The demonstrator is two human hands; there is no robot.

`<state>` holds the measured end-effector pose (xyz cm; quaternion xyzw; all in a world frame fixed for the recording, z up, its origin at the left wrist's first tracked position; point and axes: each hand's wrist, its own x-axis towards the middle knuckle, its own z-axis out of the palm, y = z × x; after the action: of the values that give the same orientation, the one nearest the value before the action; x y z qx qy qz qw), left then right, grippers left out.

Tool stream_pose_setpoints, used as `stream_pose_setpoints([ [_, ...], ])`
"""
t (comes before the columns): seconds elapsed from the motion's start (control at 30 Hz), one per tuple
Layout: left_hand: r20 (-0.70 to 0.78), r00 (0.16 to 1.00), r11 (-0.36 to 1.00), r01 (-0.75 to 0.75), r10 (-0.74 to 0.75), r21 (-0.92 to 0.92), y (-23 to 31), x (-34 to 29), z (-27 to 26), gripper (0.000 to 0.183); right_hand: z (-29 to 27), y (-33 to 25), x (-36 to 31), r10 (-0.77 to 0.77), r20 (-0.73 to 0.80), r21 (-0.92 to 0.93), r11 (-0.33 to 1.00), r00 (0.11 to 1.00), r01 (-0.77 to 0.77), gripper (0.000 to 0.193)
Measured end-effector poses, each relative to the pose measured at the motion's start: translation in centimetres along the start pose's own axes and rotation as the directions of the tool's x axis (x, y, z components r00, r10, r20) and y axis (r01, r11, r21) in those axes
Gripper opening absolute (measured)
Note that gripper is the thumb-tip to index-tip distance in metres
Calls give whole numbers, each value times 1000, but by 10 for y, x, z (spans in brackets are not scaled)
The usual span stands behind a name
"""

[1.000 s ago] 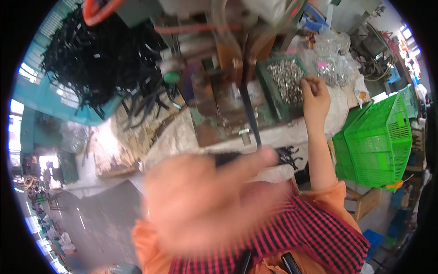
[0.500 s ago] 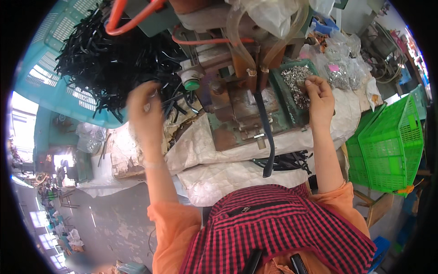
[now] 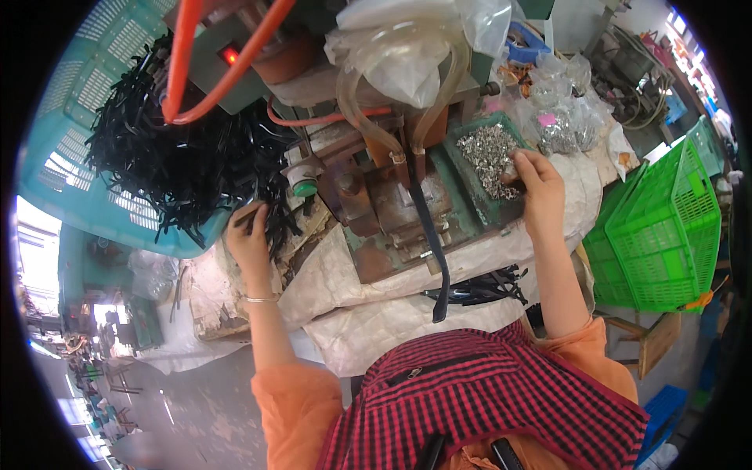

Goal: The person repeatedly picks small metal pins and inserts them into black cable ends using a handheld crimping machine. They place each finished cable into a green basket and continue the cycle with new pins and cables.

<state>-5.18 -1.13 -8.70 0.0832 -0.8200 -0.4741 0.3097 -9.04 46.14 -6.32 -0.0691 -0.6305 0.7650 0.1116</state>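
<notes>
A black eyeglass temple (image 3: 430,235) sits in the bench machine (image 3: 392,200), its bent tip sticking out toward me. My left hand (image 3: 249,239) is at the near edge of a big heap of black temples (image 3: 168,149), its fingers closed; a dark sliver shows between them, too small to name. Over the right edge of a green tray (image 3: 474,196) of small silvery metal parts (image 3: 487,157), my right hand (image 3: 539,184) has thumb and fingers pinched together. Whatever those fingertips hold is hidden.
A turquoise basket (image 3: 125,227) holds the heap on the left. More black temples (image 3: 482,290) lie on the cloth at the bench's front. Orange hoses (image 3: 178,63) loop above the machine. Bags of metal parts (image 3: 560,129) and green crates (image 3: 658,235) are on the right.
My left hand has moved down beside the heap and is no longer blurred. The right hand stays at the tray. The view has shifted; the temple remains in the machine.
</notes>
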Motion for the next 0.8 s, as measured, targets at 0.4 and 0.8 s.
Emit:
stream_pose_setpoints([
  [0.4,-247,963,706,-246,104,-664,173,-41,39,22,111,-43,-32,-428,324,-45,883,843,466,9],
  [0.8,-171,963,786,-268,207,-557,205,-44,55,24,111,-41,-36,-229,411,183,969,882,166,11],
])
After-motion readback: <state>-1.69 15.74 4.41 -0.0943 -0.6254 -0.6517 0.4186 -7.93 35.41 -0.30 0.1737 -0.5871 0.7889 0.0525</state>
